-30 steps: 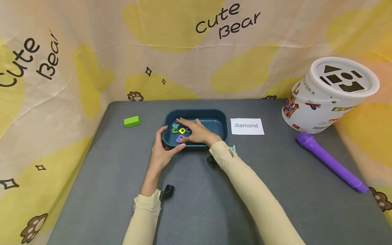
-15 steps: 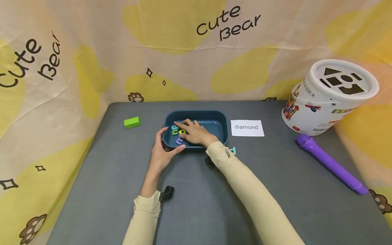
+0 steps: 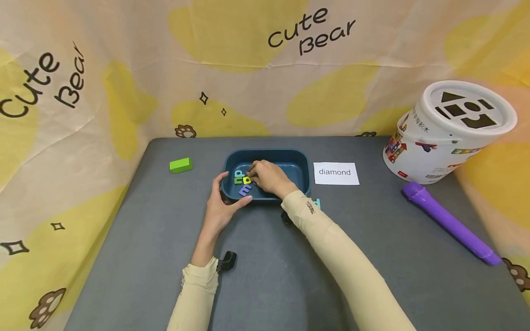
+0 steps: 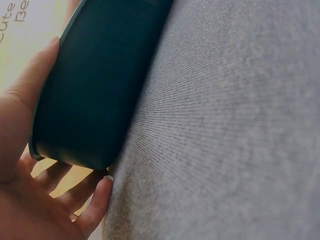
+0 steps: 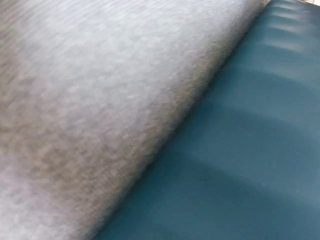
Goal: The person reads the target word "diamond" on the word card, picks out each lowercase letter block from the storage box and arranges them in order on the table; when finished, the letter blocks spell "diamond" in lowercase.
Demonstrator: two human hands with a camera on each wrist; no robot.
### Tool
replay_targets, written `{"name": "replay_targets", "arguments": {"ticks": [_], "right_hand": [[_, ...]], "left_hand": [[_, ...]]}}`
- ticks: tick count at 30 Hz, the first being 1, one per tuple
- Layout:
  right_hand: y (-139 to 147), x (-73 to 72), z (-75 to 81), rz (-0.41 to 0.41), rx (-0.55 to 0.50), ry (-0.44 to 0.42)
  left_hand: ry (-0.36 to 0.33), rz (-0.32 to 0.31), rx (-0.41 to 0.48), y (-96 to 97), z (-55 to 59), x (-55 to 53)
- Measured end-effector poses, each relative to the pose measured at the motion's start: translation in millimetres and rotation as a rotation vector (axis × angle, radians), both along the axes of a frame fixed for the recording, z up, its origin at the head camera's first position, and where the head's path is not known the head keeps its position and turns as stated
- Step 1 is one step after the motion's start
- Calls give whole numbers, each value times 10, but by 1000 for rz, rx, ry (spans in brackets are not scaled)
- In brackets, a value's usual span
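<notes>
In the head view a dark blue tray point(image 3: 299, 158) lies on the grey table. My left hand point(image 3: 218, 209) grips its left end, thumb along the near wall and fingers round the short side; the left wrist view shows the same hold on the tray point(image 4: 95, 85). My right hand point(image 3: 271, 178) reaches inside with bent fingers, tips beside a yellow letter point(image 3: 247, 180). I cannot tell whether they pinch anything. A light blue letter point(image 3: 239, 173), a green letter point(image 3: 238, 180) and a purple m point(image 3: 244, 190) lie to their left. Another purple piece shows partly under the fingers.
A card point(image 3: 336, 173) reading "diamond" lies right of the tray. Partly behind the right sleeve is a light blue letter point(image 3: 317, 203). A green block point(image 3: 181, 165) sits at left. A white bucket point(image 3: 439, 147) and a purple stick point(image 3: 451, 223) stand and lie at right.
My right hand has drawn its spread fingers together and lifted them off the leftmost letters, uncovering them. The purple m and light blue letter have turned a little. The left hand keeps its hold.
</notes>
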State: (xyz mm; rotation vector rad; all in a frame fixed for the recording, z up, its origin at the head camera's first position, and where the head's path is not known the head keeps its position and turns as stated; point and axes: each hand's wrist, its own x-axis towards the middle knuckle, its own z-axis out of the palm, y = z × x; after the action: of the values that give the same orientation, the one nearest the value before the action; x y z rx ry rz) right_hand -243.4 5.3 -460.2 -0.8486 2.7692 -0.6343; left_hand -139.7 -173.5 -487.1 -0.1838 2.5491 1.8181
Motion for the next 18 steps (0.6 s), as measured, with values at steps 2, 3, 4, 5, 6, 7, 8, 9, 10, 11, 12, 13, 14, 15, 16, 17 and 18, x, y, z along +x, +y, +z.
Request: {"name": "replay_targets", "arguments": {"ticks": [2,3,4,5,6,7,8,9,10,11,12,13,14,15,16,17,18], "right_hand": [[22,5,7,-14,1,30],[30,8,12,-19,-3,37],[40,13,12,-26,-12,32],[49,20,14,-30,-19,18],[57,26,14,-32,-27,3],[64,31,15,-34,-38,-16],[70,36,17,-33,-45,-34],[77,41,18,-32,-46,-50],[85,46,22,-30,-46,-71],[95,52,25,-25,-40,-84],[107,52,16,-22,-34,-86],[122,56,24,-16,-25,-93],[140,59,29,-11,-15,-97],[161,61,33,-7,-6,-99],[183,63,41,-8,-2,-107],[206,62,44,-9,1,-111],[231,60,45,-12,3,-115]], "left_hand": [[2,0,1,-3,0,0],[4,1,1,-4,0,0],[4,2,0,-3,-4,1],[5,2,-2,-3,-8,1],[6,2,-5,-3,-12,0],[8,4,-10,-3,-15,0],[9,6,-14,-2,-18,-1],[11,7,-15,1,-21,-1],[11,7,-17,3,-22,-2],[11,7,-17,6,-23,-1],[11,7,-18,10,-24,-1],[11,7,-18,14,-25,-1],[11,7,-17,16,-27,-1],[8,8,-17,18,-23,2],[4,11,-21,20,-19,4],[2,12,-22,20,-15,5],[0,14,-24,20,-14,6]]}}
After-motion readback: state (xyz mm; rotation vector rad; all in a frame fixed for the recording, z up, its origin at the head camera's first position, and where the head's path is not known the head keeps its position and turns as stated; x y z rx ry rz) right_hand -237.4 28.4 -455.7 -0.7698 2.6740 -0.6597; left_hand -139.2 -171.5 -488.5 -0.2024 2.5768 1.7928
